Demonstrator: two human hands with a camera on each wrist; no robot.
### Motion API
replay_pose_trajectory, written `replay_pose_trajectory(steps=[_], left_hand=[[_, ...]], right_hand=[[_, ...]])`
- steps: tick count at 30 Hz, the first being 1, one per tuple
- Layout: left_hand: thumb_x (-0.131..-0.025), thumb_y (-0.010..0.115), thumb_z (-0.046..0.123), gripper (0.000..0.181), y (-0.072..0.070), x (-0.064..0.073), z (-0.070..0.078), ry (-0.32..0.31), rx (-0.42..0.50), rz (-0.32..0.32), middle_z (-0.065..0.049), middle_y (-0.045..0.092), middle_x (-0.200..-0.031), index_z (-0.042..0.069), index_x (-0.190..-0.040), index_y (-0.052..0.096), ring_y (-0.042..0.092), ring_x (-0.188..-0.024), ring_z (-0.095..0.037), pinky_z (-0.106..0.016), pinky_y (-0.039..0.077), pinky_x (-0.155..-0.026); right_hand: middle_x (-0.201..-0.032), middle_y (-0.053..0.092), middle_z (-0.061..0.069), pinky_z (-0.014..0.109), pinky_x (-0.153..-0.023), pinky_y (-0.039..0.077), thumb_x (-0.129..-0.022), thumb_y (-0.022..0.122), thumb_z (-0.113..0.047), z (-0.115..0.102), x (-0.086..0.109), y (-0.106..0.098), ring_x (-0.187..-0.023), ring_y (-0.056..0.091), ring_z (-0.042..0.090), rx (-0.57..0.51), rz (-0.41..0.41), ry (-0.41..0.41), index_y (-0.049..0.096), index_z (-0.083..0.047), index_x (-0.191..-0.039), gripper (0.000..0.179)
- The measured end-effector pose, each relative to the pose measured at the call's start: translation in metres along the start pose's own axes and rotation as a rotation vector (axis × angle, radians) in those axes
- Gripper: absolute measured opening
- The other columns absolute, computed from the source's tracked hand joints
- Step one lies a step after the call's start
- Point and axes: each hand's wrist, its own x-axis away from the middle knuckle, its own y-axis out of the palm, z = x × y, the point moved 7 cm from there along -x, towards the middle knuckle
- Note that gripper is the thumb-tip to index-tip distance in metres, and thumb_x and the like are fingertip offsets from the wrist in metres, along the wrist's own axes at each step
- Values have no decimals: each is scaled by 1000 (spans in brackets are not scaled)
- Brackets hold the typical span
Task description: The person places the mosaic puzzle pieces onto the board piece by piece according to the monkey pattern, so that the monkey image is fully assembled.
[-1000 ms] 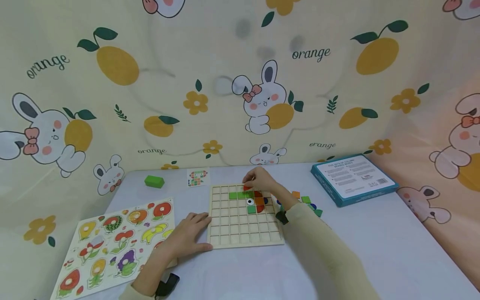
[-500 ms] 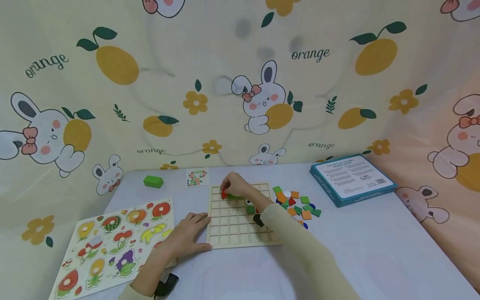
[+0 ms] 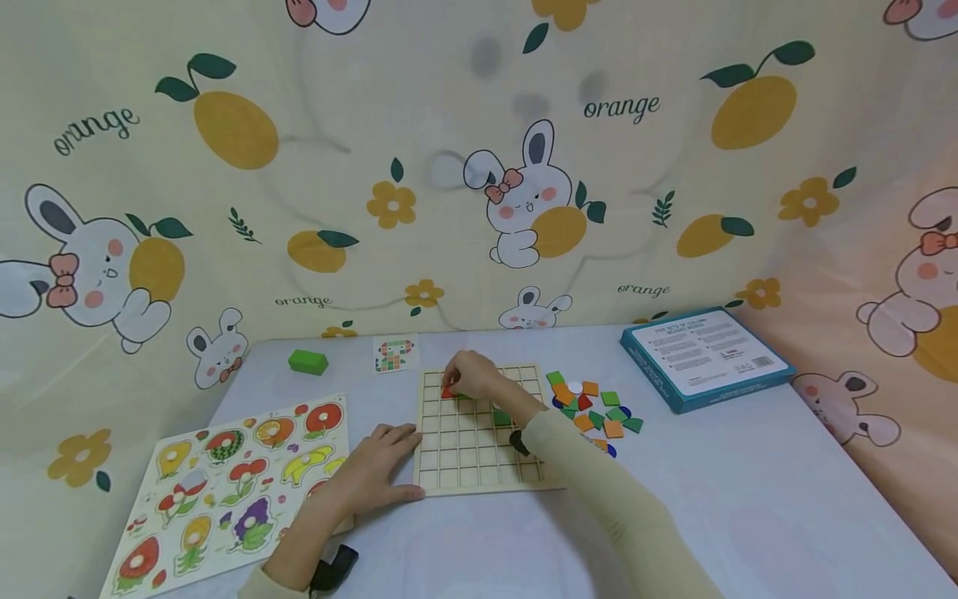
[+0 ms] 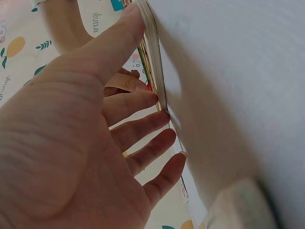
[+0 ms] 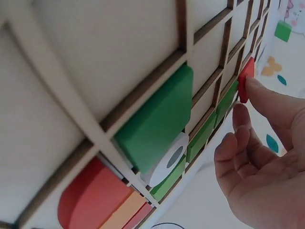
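In the head view my right hand [image 3: 476, 376] is over the far left part of the wooden grid board [image 3: 455, 480]. Its thumb and finger pinch a small red tile [image 5: 246, 80], right at a grid cell beside a row of light green tiles [image 5: 201, 138]. Nearer the right wrist camera sit a dark green tile [image 5: 159, 121], a white piece with a grey dot [image 5: 175, 157] and a red rounded piece [image 5: 83, 191] in the grid. My left hand [image 3: 374, 470] rests against the board's left side, fingers extended, thumb at the near corner.
Loose coloured tiles [image 3: 612, 429] lie right of the board. A blue box [image 3: 707, 358] stands at the back right. A fruit puzzle board [image 3: 217, 499] lies left, partly under my left forearm. A green block [image 3: 308, 363] and a pattern card [image 3: 394, 354] are at the back.
My right hand has moved left across the board with the red tile, from above the green row to its left end. The tile now lies flatter. My left hand has stayed put.
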Motion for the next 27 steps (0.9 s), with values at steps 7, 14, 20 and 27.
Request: replay_pose_trajectory(steps=[7,14,20,27], left_hand=[[-79,80,52,84,-1,0,-1,3,-7,7,-15,48,-147,5,-143,53,46,-128,-34,-53,42,-103],[-80,79,52,83,2,0,-2,-11,-4,-5,-15,48,-148,6,-143,53,45,-129,-33,-53,41,-105],[-80,79,52,83,2,1,1,-1,8,-6,-15,48,-148,5,-143,53,45,-128,-34,-53,42,-104],[-80,79,52,83,2,0,0,1,-22,4,-14,49,-147,4,-143,53,46,-128,-32,-52,42,-103]], right_hand=[[-89,72,0,29,-68,51,-89,74,-8,-9,1,-1,-79,60,15,155,34,-51,82,-13,-90,9],[-95,66,3,31,-73,53,-91,73,-11,-8,19,-8,-88,62,18,115,98,-85,79,-10,-97,8],[-90,65,0,30,-67,50,-93,71,-12,14,64,-33,-78,58,14,-56,142,-71,76,-5,-100,11],[-87,65,2,26,-62,46,-91,70,-4,69,130,-51,-76,53,16,-182,152,-26,74,0,-102,13]])
